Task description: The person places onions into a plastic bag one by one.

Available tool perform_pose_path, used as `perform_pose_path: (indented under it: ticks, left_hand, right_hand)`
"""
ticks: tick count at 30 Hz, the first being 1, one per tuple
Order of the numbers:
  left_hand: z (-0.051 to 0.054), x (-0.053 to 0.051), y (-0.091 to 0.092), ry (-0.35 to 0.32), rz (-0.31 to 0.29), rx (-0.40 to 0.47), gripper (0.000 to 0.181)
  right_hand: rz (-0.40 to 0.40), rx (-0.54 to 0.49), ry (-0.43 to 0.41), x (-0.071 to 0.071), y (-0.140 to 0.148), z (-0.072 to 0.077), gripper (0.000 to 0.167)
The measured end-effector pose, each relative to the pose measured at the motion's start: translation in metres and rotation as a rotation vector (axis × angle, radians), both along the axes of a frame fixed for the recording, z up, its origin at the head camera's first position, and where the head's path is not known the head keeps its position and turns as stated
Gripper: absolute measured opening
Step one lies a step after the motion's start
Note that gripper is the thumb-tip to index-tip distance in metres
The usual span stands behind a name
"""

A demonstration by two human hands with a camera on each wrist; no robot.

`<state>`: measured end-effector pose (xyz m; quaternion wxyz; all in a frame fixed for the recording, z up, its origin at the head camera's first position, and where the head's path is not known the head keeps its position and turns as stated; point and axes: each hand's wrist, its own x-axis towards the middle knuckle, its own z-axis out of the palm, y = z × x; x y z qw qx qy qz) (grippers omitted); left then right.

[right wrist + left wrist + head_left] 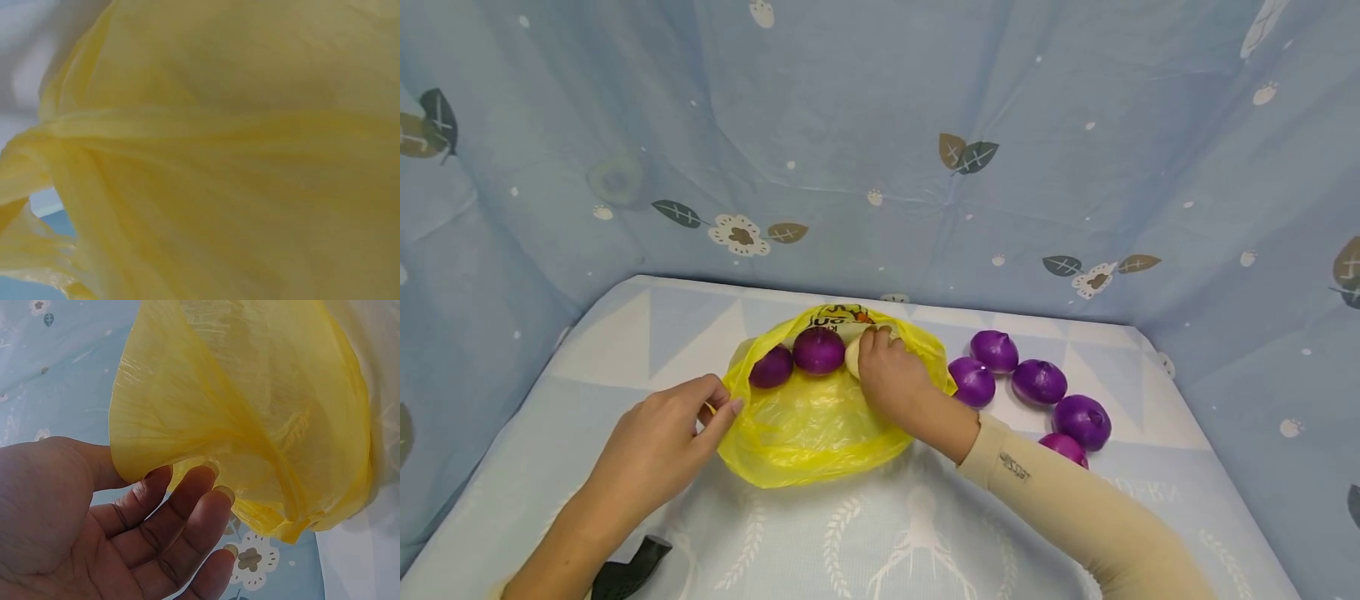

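A yellow plastic bag (820, 433) lies on the table with its mouth held wide. My left hand (662, 433) pinches the left edge of that mouth between thumb and fingers; the left wrist view shows the thin film (187, 406) in this grip. Inside the bag, my right hand (895, 375) has its fingers curled over a pale onion (853, 357), mostly hidden by the hand. Beside it in the bag sit two purple onions, one in the middle (818, 350) and one at the left (771, 367). Yellow film (237, 187) fills most of the right wrist view, hiding that hand.
Several more purple onions (1039, 382) lie on the table right of the bag, some partly behind the right arm. A black curved object (628, 571) shows by the left forearm. A blue patterned curtain (865, 150) surrounds the table (602, 350) at the back and sides.
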<state>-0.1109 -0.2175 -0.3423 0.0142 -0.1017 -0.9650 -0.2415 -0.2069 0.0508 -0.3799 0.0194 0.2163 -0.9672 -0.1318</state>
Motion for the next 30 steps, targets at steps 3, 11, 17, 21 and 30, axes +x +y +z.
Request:
perform_pose_path:
  ticks: [3,11,17,21,30]
  left_hand:
    - [0.000,0.000,-0.001,-0.008,0.001,-0.003,0.014]
    - [-0.002,0.001,-0.001,-0.002,-0.005,0.002,0.015]
    - [-0.003,0.001,-0.001,0.010,-0.011,0.009,0.015]
    - [-0.003,0.000,-0.001,0.012,-0.011,0.004,0.016]
    - [-0.003,0.000,0.000,0.012,-0.010,-0.006,0.017]
  right_hand:
    - [-0.024,-0.031,-0.033,-0.004,-0.001,-0.002,0.057]
    - [-0.064,-0.086,-0.097,-0.014,-0.001,-0.008,0.058]
    - [-0.079,-0.125,-0.144,-0.019,0.002,-0.010,0.064]
    - [-0.097,-0.161,-0.173,-0.022,0.002,-0.012,0.068]
    - [-0.083,-0.159,-0.112,-0.016,0.003,-0.013,0.074]
